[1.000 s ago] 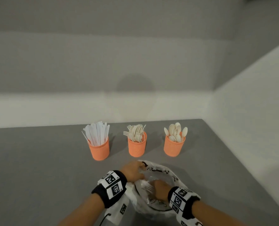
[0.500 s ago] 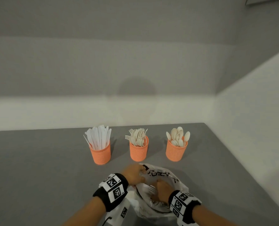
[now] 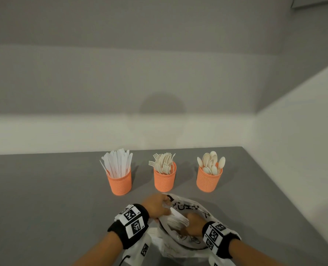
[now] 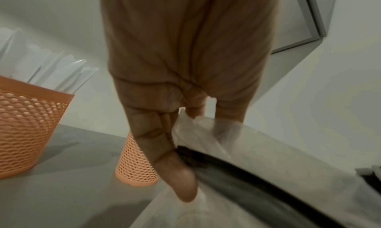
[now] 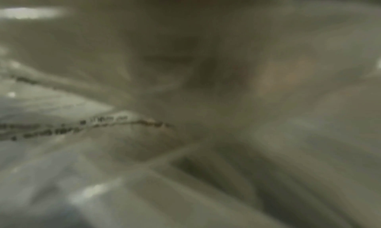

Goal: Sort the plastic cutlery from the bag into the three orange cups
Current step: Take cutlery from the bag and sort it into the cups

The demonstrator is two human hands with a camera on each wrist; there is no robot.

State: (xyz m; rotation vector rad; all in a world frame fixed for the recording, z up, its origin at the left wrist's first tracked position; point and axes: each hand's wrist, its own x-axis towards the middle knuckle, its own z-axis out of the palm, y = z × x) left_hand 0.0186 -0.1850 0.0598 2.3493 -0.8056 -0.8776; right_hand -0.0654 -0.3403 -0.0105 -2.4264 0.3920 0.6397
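Observation:
Three orange mesh cups stand in a row: the knife cup (image 3: pixel 119 182) on the left, the fork cup (image 3: pixel 164 180) in the middle, the spoon cup (image 3: pixel 208 180) on the right. In front of them lies the clear printed bag (image 3: pixel 188 207). My left hand (image 3: pixel 155 207) pinches the bag's near-left rim, as the left wrist view shows with the fingers (image 4: pixel 185 111) on the bag (image 4: pixel 247 150). Inside the bag's mouth, my right hand (image 3: pixel 194 223) grips a bundle of white cutlery (image 3: pixel 178 218). The right wrist view is a blur of bag plastic (image 5: pixel 103 120).
The grey table (image 3: pixel 44 198) ends at white walls behind and on the right (image 3: pixel 293 150). The left wrist view shows the knife cup (image 4: pixel 26 130) and the fork cup (image 4: pixel 136 166) just beyond my left hand.
The right hand has gathered the white cutlery in the bag and raised it towards the rim. The left hand keeps its hold on the bag. The head view has tilted slightly.

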